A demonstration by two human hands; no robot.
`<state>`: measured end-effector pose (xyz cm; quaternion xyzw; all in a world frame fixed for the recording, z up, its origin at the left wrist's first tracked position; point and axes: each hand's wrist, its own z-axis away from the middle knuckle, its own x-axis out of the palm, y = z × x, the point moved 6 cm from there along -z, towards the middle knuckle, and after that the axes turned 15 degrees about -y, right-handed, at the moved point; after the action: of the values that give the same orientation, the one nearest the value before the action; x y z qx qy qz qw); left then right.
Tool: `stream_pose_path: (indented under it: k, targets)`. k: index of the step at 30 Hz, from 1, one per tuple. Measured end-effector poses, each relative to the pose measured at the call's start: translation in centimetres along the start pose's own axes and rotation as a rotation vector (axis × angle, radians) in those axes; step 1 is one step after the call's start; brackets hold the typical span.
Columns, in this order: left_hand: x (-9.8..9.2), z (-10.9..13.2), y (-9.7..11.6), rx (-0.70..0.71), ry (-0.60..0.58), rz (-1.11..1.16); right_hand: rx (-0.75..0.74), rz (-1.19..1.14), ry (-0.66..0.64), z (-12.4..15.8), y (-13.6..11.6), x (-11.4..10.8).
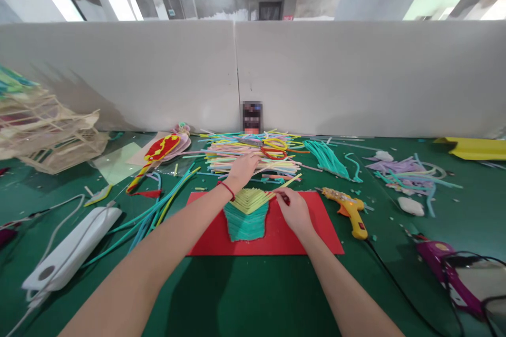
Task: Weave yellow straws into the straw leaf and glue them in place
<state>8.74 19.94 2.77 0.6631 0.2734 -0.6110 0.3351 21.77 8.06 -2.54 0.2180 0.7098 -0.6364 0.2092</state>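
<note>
My right hand (293,210) pinches a pale yellow strip (291,182) that slants up and to the right. The strip's lower end meets a patch of yellow strips laid in V-shaped rows (247,201). Below that patch, turquoise strips (247,225) form a shape on the red sheet (316,231). Beyond the sheet's far edge, my left hand (242,171) is stretched out over a pile of coloured strips (221,150), its fingers extended and close to the scissors (272,148). The scissors, with orange and yellow handles, lie on the pile.
A yellow glue gun (350,208) lies right of the sheet, its cord running forward. Farther right is a purple tool (443,274) with black cables. A white power strip (75,247) and a stick model (51,126) stand left. White panels (356,79) border the back.
</note>
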Motion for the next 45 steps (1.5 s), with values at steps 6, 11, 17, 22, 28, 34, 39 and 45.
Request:
stream_pose_path:
  k: [6,11,17,22,28,34,39,45]
  targets:
    - [0.5,0.3,-0.5,-0.022,-0.085,0.034,-0.002,0.003,-0.002,0.0,-0.1,0.0]
    - [0.6,0.1,-0.8,-0.066,-0.115,0.040,0.004,0.009,-0.005,-0.1,0.1,0.0]
    - [0.4,0.2,-0.6,-0.063,-0.140,0.008,0.002,0.017,-0.006,-0.1,0.1,0.0]
    - [0.6,0.5,-0.3,-0.092,-0.191,-0.034,0.000,0.022,-0.017,-0.1,0.1,0.1]
    - [0.8,1.0,-0.5,-0.193,-0.194,-0.031,-0.005,0.024,-0.023,-0.1,0.2,0.1]
    - [0.6,1.2,-0.5,-0.230,-0.142,-0.008,-0.013,0.024,-0.021,-0.1,0.1,0.0]
    - [-0.2,1.5,0.2,-0.216,-0.027,-0.006,-0.010,0.028,-0.018,-0.2,0.1,-0.1]
    - [-0.4,1.1,0.1,-0.265,0.063,0.061,-0.012,0.031,-0.027,-0.3,0.0,-0.2]
